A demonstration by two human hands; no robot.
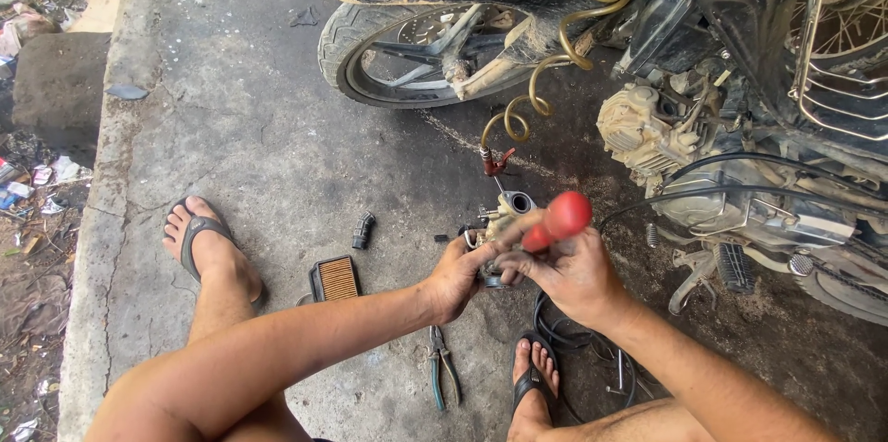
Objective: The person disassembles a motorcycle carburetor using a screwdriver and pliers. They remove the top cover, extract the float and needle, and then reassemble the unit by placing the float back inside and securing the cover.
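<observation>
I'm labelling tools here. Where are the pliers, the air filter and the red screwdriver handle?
pliers [442,370], head view, on the handles.
air filter [336,278], head view, on the pleated face.
red screwdriver handle [559,219], head view, mid-handle.

Grimy metal carburetor [499,220] held above concrete, red-handled screwdriver [555,220] angled against it

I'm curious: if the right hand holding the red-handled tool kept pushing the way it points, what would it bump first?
Probably the metal carburetor that the left hand holds. The right hand aims its red-handled screwdriver down-left at it, though the tip is hidden.
</observation>
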